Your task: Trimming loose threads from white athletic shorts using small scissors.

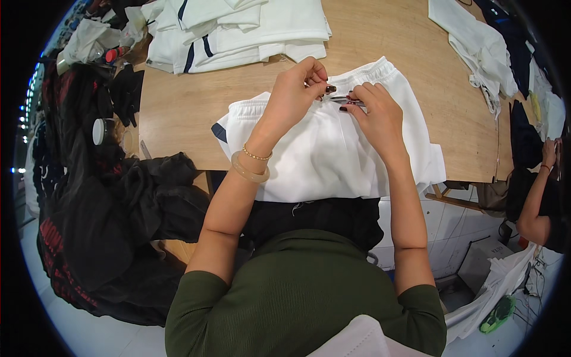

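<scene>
White shorts (333, 154) with an elastic waistband and a navy patch at the left edge lie across the table's front edge, hanging toward my lap. At the middle of the waistband, my right hand (377, 113) is closed around small metal thread snips (339, 100), their tips pointing left. Just left of these tips, my left hand (297, 89) pinches with thumb and fingers at the waistband. What sits between those fingertips is too small to tell. A beaded bracelet and a pale bangle circle my left wrist.
Folded white garments with navy stripes (238, 41) are stacked at the table's far left. Another white garment (476, 50) lies at the far right. Dark clothing (119, 226) is heaped on my left, near a white-lidded jar (102, 131). Another person's arm (535, 208) shows at right.
</scene>
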Demonstrator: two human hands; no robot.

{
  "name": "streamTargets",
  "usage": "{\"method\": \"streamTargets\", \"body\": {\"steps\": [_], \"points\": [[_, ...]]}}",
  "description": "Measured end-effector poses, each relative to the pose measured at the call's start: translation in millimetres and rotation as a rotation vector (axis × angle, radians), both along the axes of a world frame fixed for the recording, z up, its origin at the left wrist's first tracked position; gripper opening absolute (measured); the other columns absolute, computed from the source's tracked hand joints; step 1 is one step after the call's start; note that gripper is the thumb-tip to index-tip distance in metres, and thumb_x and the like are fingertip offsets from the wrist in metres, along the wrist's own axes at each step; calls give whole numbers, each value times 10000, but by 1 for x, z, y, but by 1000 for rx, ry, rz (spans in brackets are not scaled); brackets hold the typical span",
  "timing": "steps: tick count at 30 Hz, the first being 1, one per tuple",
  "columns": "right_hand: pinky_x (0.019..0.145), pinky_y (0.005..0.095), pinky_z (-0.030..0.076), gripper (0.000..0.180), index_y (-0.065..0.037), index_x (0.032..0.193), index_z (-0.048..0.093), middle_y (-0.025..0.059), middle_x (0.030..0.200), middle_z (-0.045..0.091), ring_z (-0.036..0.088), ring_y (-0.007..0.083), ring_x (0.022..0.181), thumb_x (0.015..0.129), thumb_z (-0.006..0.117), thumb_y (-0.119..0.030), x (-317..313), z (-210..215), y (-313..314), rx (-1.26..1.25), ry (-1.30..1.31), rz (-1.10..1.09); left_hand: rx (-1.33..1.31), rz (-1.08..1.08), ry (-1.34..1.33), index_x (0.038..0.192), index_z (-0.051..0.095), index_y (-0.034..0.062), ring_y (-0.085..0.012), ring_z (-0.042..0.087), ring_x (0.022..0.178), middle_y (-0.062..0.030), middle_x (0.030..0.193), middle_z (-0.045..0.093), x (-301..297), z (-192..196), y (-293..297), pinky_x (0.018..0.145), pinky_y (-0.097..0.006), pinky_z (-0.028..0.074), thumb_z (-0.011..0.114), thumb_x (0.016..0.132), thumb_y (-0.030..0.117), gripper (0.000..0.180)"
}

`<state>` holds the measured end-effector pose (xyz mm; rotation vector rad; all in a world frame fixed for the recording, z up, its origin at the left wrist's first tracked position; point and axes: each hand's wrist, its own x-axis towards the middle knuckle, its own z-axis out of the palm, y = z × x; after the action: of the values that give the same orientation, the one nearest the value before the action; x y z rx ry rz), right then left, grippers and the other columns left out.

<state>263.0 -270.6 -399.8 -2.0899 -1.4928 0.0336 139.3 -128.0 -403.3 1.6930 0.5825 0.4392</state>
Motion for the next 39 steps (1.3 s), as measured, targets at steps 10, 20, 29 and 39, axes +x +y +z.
{"method": "streamTargets", "body": {"steps": [10, 20, 29, 39], "points": [[635, 347, 470, 171, -80, 808, 587, 12, 777, 587, 563, 212, 786, 751, 719, -173, -1, 5, 12, -67, -13, 41, -17, 17, -30, 859, 528, -22, -110, 577, 640, -56, 712, 599, 0, 1, 1, 596, -244, 481, 597, 830, -42, 78], [728, 234, 452, 136, 12, 913, 606, 38, 823, 644, 562, 94, 755, 809, 679, -37, 27, -18, -17, 292, 738, -282, 585, 5, -57, 899, 611, 30, -266, 517, 871, -90, 845, 503, -4, -20, -10, 772, -358, 460, 759, 714, 73, 241], [728, 211, 444, 107, 17, 908, 593, 27, 858, 629, 545, 72, 772, 832, 662, -12, 36, -23, -30, 408, 882, -328, 571, 586, -109, 845, 617, -24, -283, 569, 763, -126, 876, 547, 6, -24, 36, 688, -360, 461, 640, 810, 52, 87], [682, 204, 420, 98, -10, 867, 591, -17, 768, 554, 486, 67, 720, 817, 671, -36, 35, -47, -41, 285, 747, -341, 490, 222, 199, 835, 608, 42, -303, 569, 842, -114, 905, 552, 11, -58, -47, 715, -392, 469, 701, 774, 161, 162]]}}
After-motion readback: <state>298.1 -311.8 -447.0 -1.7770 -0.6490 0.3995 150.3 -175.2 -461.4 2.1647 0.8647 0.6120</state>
